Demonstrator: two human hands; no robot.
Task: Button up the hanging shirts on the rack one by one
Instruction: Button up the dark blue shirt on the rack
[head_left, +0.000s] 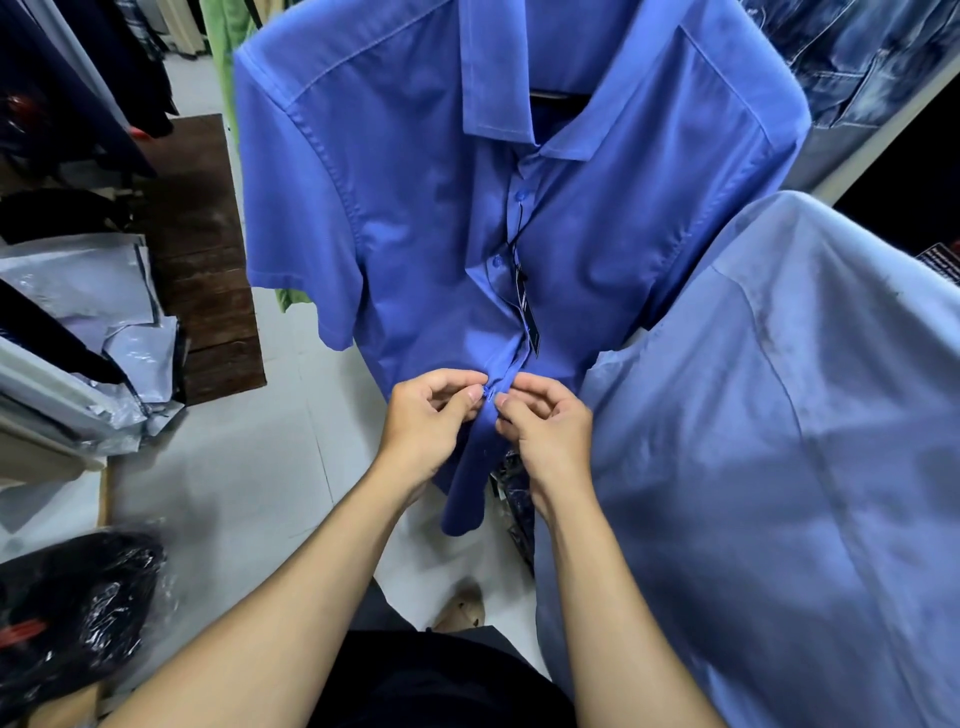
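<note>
Hanging from the rack at the 12 o'clock side of the view, the blue shirt (415, 208) faces the person, its front placket running down toward the two hands at the centre. Two buttons higher on the placket, the upper button (521, 196) and the one below it (497, 261), sit closed, and a dark price tag (525, 306) dangles beside them. The left hand (431, 426) comes in from 7 o'clock with its fingers curled nearly closed; thumb and forefinger pinch the left edge of the placket. The right hand (550, 426) comes in from 5 o'clock, fingers likewise curled tight, its thumb tip and forefinger gripping the opposite edge. Both sets of fingertips meet at one small spot on the placket, almost touching each other; whether a button sits between them is too small to tell. Below the hands the shirt's hem hangs loose. A paler blue shirt (779, 415) hangs at 3 o'clock, just beside the right forearm.
</note>
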